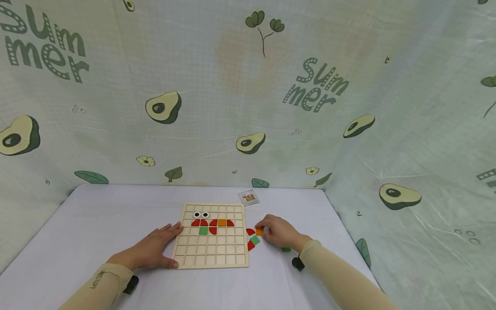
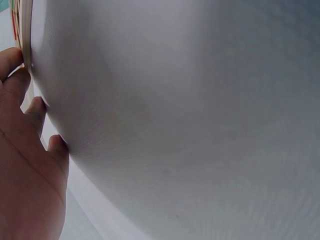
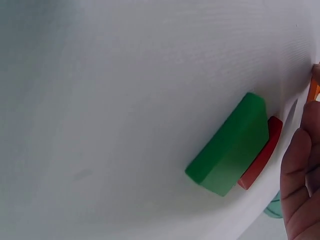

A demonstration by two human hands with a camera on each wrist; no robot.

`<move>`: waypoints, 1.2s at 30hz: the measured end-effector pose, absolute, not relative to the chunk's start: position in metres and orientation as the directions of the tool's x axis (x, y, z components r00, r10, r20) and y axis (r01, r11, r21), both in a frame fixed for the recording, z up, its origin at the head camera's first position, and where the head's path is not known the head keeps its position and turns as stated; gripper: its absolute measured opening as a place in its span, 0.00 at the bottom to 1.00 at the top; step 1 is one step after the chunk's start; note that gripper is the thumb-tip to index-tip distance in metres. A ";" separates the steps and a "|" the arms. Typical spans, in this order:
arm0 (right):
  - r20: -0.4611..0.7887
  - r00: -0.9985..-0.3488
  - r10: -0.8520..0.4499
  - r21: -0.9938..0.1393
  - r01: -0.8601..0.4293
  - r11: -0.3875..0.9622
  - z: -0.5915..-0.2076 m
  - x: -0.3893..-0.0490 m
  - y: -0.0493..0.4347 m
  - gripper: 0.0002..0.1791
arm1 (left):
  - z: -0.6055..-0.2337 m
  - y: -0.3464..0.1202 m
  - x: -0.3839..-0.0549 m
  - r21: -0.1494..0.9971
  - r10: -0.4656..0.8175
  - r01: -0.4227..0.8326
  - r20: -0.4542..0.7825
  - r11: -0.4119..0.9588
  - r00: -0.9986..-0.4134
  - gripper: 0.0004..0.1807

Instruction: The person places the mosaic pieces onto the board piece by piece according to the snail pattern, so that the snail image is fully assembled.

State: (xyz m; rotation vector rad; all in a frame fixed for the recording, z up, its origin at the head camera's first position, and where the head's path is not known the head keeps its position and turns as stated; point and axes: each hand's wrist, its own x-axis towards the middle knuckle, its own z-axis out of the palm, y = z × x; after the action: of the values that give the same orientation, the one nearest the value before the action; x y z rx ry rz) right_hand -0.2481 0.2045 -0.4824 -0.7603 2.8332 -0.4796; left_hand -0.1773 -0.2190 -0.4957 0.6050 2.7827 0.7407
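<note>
A wooden grid board point(image 1: 211, 256) lies on the table, with two eye tiles point(image 1: 201, 215), several red quarter-round tiles point(image 1: 199, 223), an orange square tile point(image 1: 222, 222) and a green square tile point(image 1: 203, 230) in its cells. My left hand point(image 1: 155, 247) rests at the board's left edge, fingers spread and thumb at the near corner. Right of the board, my right hand point(image 1: 280, 232) pinches another orange square tile point(image 1: 259, 231) at table level. In the right wrist view, that orange tile point(image 3: 313, 90) shows only partly by the fingertips.
Beside the board lie a loose red quarter-round point(image 1: 250, 231), a green square point(image 1: 254, 240) and a red tile point(image 1: 251, 245). Under the right wrist sit a green tile point(image 3: 232, 147) and a red piece point(image 3: 262, 155). A picture card point(image 1: 249, 197) lies behind the board.
</note>
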 end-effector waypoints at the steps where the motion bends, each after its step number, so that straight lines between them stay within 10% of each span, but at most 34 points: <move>1: -0.080 -0.858 -0.508 -0.344 -0.454 0.822 -0.483 -0.248 0.205 0.15 | -0.495 -0.219 -0.177 0.511 0.434 0.335 -0.084 0.792 -0.897 0.61; 36: -0.058 -0.868 -0.493 -0.396 -0.433 0.810 -0.476 -0.248 0.218 0.15 | -0.503 -0.221 -0.181 0.498 0.444 0.355 -0.068 0.791 -0.893 0.62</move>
State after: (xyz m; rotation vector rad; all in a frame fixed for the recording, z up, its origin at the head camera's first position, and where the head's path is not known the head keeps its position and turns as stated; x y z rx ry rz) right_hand -0.2481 0.2184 -0.4762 -0.7309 2.8367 -0.5632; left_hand -0.1806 -0.2210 -0.5032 0.6304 2.7994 0.7244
